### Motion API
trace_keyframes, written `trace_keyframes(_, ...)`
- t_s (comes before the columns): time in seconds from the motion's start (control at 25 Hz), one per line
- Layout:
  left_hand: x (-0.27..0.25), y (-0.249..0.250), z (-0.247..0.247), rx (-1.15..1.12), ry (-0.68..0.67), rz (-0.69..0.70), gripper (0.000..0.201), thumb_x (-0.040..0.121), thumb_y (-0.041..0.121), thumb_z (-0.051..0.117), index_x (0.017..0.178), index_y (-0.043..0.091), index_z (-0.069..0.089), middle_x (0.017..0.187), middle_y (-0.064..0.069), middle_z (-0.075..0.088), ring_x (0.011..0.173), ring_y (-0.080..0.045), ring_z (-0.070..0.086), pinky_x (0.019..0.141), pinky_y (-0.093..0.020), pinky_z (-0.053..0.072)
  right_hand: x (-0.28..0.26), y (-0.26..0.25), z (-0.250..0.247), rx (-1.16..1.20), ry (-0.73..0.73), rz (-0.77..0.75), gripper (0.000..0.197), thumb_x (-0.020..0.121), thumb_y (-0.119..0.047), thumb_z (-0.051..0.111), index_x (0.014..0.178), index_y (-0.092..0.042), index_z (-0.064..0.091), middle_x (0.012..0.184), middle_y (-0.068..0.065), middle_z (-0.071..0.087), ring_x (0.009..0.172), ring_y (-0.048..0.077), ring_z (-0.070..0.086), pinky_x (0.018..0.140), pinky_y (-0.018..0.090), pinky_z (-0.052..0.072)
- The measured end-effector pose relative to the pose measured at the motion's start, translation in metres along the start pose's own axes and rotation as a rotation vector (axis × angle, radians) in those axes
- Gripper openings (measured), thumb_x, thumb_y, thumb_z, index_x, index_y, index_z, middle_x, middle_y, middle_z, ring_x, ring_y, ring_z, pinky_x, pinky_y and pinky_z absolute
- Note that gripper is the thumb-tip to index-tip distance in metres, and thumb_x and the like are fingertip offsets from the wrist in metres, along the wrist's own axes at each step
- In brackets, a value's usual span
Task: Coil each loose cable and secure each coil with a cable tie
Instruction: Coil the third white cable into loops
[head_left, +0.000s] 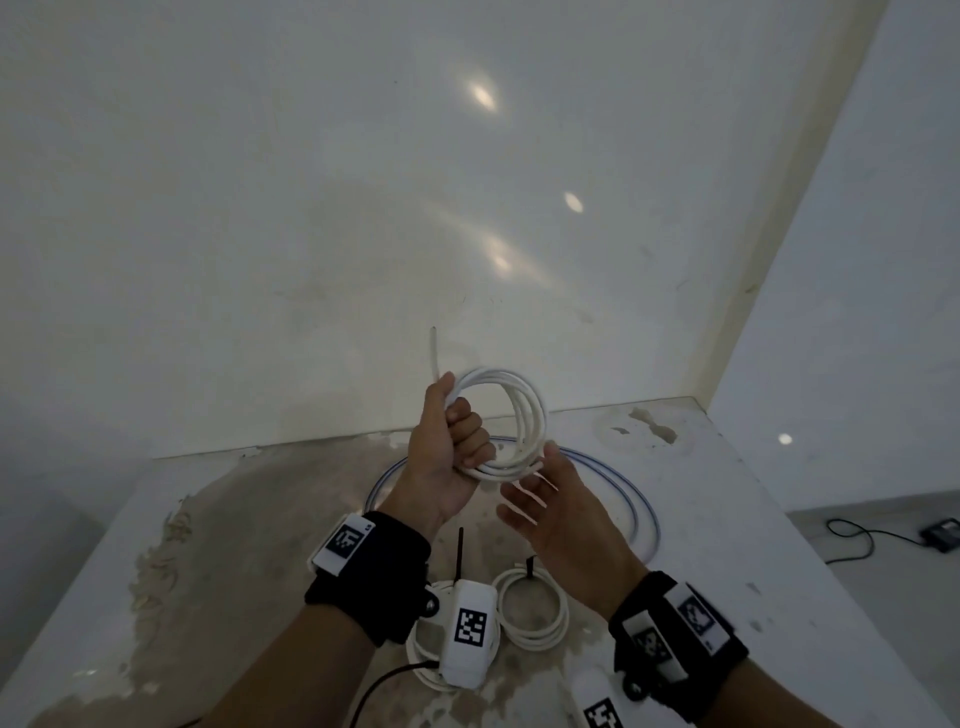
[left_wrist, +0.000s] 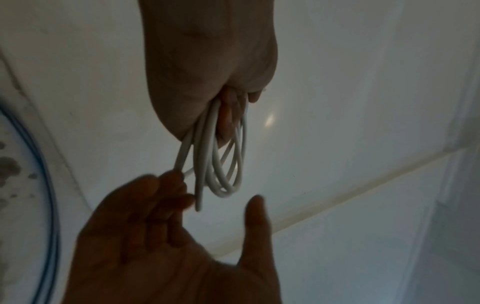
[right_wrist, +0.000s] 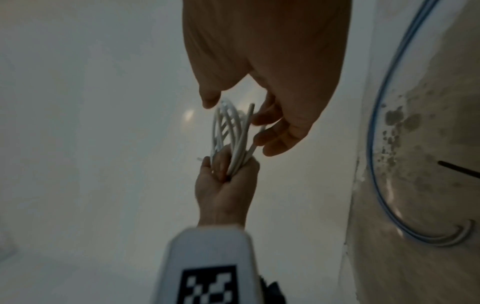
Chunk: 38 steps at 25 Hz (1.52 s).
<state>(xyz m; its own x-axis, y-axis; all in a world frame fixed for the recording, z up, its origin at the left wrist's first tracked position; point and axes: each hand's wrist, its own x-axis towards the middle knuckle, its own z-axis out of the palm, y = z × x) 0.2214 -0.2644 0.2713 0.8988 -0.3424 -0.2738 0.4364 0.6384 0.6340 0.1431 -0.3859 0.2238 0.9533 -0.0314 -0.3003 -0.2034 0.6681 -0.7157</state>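
White walls enclose the stained countertop (head_left: 727, 519) over which we work. Our left hand (head_left: 447, 457) grips the white cable coil (head_left: 519, 415) in a closed fist, raised above the surface. Our right hand (head_left: 561, 514) is spread wide, its fingertips (head_left: 540, 475) at the coil's lower loops. Below lie a blue-striped cable (head_left: 623, 493) and a tied coil (head_left: 535, 608).

Roughly four cables (head_left: 522, 415), two hands (head_left: 447, 447).
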Motion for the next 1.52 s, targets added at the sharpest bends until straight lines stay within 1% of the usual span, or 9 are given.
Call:
trace_keyframes(0.12,-0.004,-0.006,0.003,-0.042,0.003,0.046,0.053,0.093,0.055,0.048,0.057,0.022,0.028,0.041,0.007,0.017,0.032,-0.007,0.016,0.034,-0.021,0.019,0.004,-0.001,0.01,-0.085,-0.048,-0.023,0.064,0.087,-0.05,0.069,0.128,-0.004,0.052,0.123,0.014,0.066,0.11,0.03,0.067,0.09,0.047,0.057)
trace_keyframes(0.2,-0.007,-0.009,0.004,-0.065,-0.004,0.066,0.058,0.09,0.065,0.044,0.057,0.021,0.029,0.041,0.007,0.018,0.033,-0.008,0.017,0.034,-0.021,0.021,0.008,-0.005,0.014,-0.055,-0.039,-0.072,0.049,0.096,-0.042,0.059,0.126,-0.004,0.052,0.129,0.019,0.063,0.116,0.033,0.065,0.092,0.047,0.056)
trace_keyframes(0.4,-0.011,-0.015,0.006,-0.169,0.032,0.187,0.055,0.097,0.057,0.04,0.056,0.02,0.034,0.043,0.006,0.022,0.039,-0.009,0.022,0.046,-0.023,0.031,0.004,-0.004,0.02,0.14,0.009,-0.006,0.048,0.091,-0.051,0.056,0.099,-0.008,0.076,0.119,0.017,0.067,0.109,0.029,0.064,0.102,0.039,0.049)
trace_keyframes(0.64,-0.011,-0.003,0.009,-0.214,0.091,0.266,0.049,0.1,0.044,0.039,0.057,0.021,0.034,0.048,0.006,0.026,0.043,-0.01,0.029,0.059,-0.026,0.033,-0.007,0.002,0.024,-0.062,-0.073,0.025,0.061,0.083,-0.056,0.057,0.128,-0.015,0.058,0.12,0.012,0.071,0.111,0.026,0.068,0.101,0.046,0.051)
trace_keyframes(0.88,-0.021,-0.022,0.011,0.083,0.053,0.201,0.046,0.103,0.038,0.032,0.066,0.016,0.045,0.048,0.003,0.037,0.056,-0.014,0.048,0.075,-0.033,0.046,0.012,-0.01,0.027,-0.282,0.04,-0.282,0.025,0.102,-0.015,0.049,0.108,0.006,0.06,0.099,0.016,0.071,0.102,0.03,0.068,0.081,0.034,0.057)
trace_keyframes(1.0,-0.019,-0.012,-0.001,0.214,0.13,0.142,0.029,0.099,0.023,0.031,0.092,0.01,0.056,0.054,0.0,0.046,0.052,-0.019,0.05,0.067,-0.036,0.047,0.017,-0.01,0.012,-0.527,0.112,-0.414,0.007,0.095,-0.01,0.054,0.093,-0.003,0.054,0.079,0.007,0.064,0.079,0.022,0.063,0.08,0.047,0.054)
trace_keyframes(1.16,-0.018,0.002,-0.012,0.519,0.171,0.074,0.042,0.1,0.025,0.025,0.094,0.005,0.061,0.052,0.002,0.039,0.042,-0.014,0.034,0.051,-0.031,0.045,0.007,-0.009,-0.001,-0.838,0.04,-0.411,0.013,0.096,-0.001,0.049,0.091,-0.012,0.055,0.077,0.003,0.065,0.074,0.018,0.061,0.072,0.032,0.048)
trace_keyframes(1.32,-0.021,-0.002,-0.016,0.63,0.155,0.028,0.037,0.099,0.025,0.025,0.086,0.007,0.054,0.05,0.003,0.029,0.038,-0.011,0.026,0.048,-0.028,0.036,0.004,-0.009,-0.003,-0.897,-0.033,-0.403,0.01,0.101,-0.008,0.047,0.109,-0.01,0.054,0.074,0.009,0.064,0.063,0.015,0.065,0.065,0.034,0.056)
trace_keyframes(1.52,-0.02,-0.007,-0.028,0.78,0.292,0.156,0.053,0.096,0.059,0.04,0.065,0.016,0.044,0.046,0.007,0.03,0.037,-0.01,0.027,0.04,-0.023,0.028,0.005,-0.004,0.008,-0.801,-0.13,-0.347,0.028,0.102,-0.031,0.052,0.127,-0.02,0.047,0.077,0.012,0.068,0.068,0.032,0.068,0.058,0.042,0.061)
